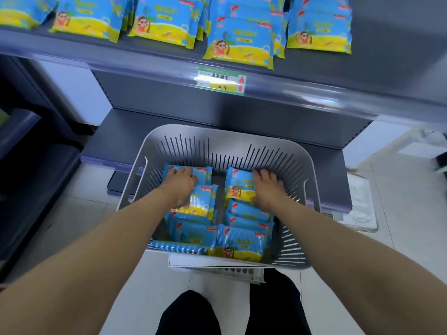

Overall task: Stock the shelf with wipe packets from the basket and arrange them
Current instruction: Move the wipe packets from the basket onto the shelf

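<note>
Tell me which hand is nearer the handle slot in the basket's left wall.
Left. The left hand grips the left packet, just right of the handle slot; the right hand holds the right packet, across the basket.

Grey slotted basket (312, 170), below the shelf (154, 56): blue-and-yellow wipe packets (242, 240) lying flat, two overlapping rows, printed faces up. On the shelf: matching shelf packets (164, 22) in side-by-side overlapping stacks.

Price tag (221, 81) on shelf edge (314, 91), handwritten "2 9", red up arrow
</note>
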The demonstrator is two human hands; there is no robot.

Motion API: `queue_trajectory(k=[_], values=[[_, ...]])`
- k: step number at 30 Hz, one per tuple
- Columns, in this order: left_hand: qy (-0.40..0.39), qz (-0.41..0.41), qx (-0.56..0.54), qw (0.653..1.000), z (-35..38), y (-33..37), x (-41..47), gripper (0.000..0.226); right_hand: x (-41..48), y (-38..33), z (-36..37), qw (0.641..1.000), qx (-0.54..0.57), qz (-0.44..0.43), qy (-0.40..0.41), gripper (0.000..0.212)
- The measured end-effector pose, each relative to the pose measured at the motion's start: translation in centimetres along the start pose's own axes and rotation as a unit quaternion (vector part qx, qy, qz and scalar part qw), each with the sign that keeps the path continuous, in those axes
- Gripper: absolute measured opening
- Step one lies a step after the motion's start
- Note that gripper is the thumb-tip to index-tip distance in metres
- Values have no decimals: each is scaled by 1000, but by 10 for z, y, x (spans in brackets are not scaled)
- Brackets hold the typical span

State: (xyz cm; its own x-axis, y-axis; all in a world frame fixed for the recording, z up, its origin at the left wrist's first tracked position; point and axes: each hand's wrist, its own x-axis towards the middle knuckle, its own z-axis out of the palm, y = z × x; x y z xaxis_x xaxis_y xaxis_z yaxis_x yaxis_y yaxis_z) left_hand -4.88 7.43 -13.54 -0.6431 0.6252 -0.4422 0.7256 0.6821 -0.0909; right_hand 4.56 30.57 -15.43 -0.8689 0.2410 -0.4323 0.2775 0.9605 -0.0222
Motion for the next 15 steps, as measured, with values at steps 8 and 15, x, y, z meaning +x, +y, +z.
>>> queue_trajectory(k=[8,15], values=[[-12,-22,-129,991,-38,3,-16,49,-1,-15,-22,999,-41,9,25,44],[59,1,-144,988,-122,18,-36,37,-44,-2,-112,991,-21,-51,119,38]])
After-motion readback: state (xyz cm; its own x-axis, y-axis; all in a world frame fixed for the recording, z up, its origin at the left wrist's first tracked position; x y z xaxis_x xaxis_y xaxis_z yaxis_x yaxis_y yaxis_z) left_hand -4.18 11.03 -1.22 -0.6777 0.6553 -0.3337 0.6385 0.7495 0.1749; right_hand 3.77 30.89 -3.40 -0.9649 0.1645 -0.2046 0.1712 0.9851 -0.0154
